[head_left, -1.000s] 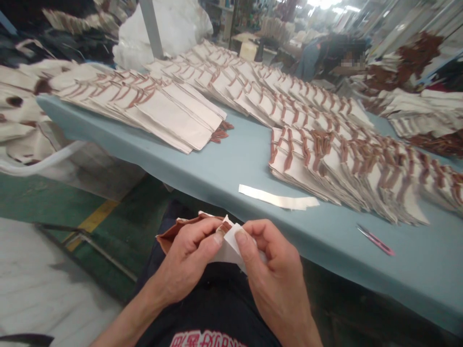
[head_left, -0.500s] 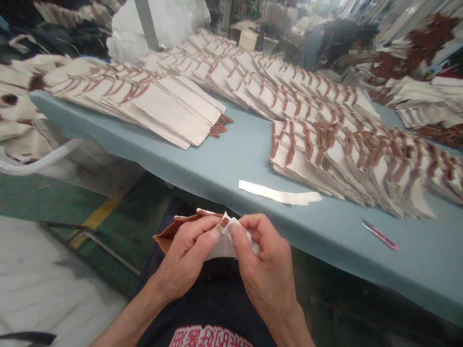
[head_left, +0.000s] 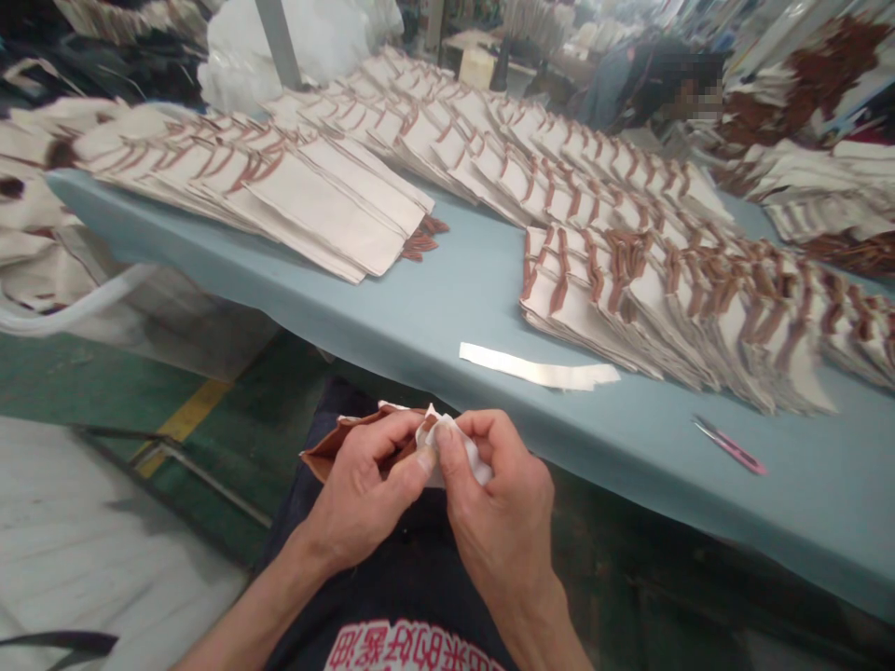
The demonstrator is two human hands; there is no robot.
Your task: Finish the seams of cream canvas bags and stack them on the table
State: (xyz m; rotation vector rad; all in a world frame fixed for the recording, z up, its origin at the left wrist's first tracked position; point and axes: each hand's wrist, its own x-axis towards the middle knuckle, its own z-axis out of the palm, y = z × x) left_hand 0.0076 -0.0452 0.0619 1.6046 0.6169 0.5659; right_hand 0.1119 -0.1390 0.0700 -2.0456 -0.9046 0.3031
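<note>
Both hands meet over my lap, below the near edge of the table. My left hand (head_left: 364, 485) is closed on a cream cloth piece with brown trim (head_left: 336, 443); the brown part sticks out to the left of the fingers. My right hand (head_left: 493, 494) pinches a small white bit of that same piece (head_left: 458, 447) between thumb and fingers. Thumbs nearly touch. Most of the piece is hidden under the hands.
The light blue table (head_left: 433, 317) carries long fanned rows of cream and brown cloth pieces (head_left: 629, 280), another fan at the left (head_left: 300, 196), a loose white strip (head_left: 538, 371) and pink-handled snips (head_left: 731, 445). Another person (head_left: 643, 84) sits at the far side. Green floor lies at left.
The white part showing between my thumbs has shrunk as my right hand folded it in and closed against the left. Both hands sit slightly higher in view.
</note>
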